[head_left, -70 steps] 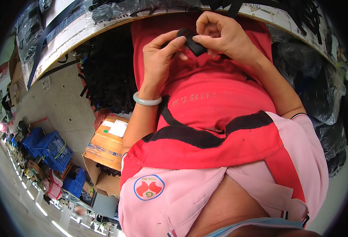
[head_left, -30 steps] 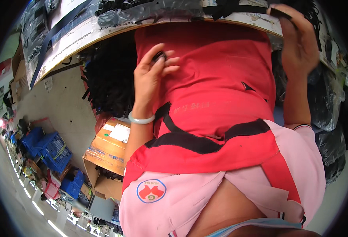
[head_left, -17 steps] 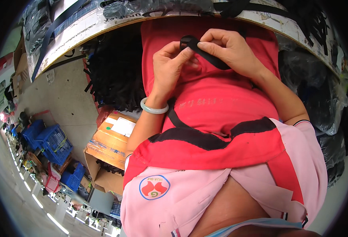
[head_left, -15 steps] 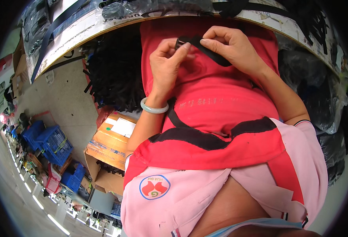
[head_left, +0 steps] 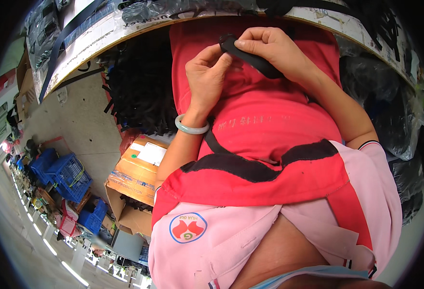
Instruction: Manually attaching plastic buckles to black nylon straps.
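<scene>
Over the red apron (head_left: 265, 101) on my lap I hold a short black webbing strap (head_left: 256, 63). At its left end is a small dark piece that looks like a buckle (head_left: 226, 40). My left hand (head_left: 206, 77) is closed, thumb and forefinger pinching just under that end. My right hand (head_left: 277, 50) has thumb and bent fingers closed on the strap beside the buckle, and the strap's loose end slants down below its fingers. The fingers partly hide where strap and buckle meet.
Beyond my hands runs the curved-looking edge of a white worktable (head_left: 101, 45) with black straps and plastic bags. Under it on the left lies a heap of black straps (head_left: 139, 91). An opened cardboard box (head_left: 135, 176), blue crates (head_left: 70, 176) and black plastic-wrapped bundles (head_left: 378, 106) stand around me.
My right hand has moved left and slightly up along the strap, close to the buckle. The buckle end now sits a little higher, above my left fingertips.
</scene>
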The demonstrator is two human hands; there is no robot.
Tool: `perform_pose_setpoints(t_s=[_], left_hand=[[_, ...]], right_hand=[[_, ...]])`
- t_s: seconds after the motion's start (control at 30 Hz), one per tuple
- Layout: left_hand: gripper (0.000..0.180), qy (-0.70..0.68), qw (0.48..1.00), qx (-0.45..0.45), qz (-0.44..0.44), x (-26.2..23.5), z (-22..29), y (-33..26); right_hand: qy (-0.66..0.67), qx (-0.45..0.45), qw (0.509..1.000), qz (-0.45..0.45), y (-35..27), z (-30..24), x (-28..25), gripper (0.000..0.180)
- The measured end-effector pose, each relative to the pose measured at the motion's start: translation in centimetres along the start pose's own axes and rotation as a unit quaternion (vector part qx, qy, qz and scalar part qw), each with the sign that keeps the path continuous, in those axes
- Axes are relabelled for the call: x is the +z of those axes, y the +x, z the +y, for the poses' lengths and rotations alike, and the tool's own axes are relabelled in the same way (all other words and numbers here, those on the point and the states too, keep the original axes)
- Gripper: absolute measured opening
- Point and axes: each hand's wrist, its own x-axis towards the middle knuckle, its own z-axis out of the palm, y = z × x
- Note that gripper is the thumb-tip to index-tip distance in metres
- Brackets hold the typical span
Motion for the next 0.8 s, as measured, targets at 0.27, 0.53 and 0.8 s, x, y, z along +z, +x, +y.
perform_pose_setpoints(t_s=[0.27, 0.53, 0.8], left_hand=[[0.018, 0.016, 0.998, 0.052, 0.025, 0.1, -0.7, 0.3], [0.016, 0.286, 0.927, 0.243, 0.009, -1.0, -1.7, 1.1], [0.023, -0.149, 0.980, -0.126, -0.036, -1.0, 0.4, 1.1]], right_hand=[[0.165, 0.066, 0.984, -0.011, -0.2, 0.1, 0.3, 0.021], [0.205, 0.016, 0.978, 0.036, 0.6, 1.2, 0.9, 0.023], [0.045, -0.027, 0.997, 0.049, 0.9, 3.2, -0.9, 0.022]])
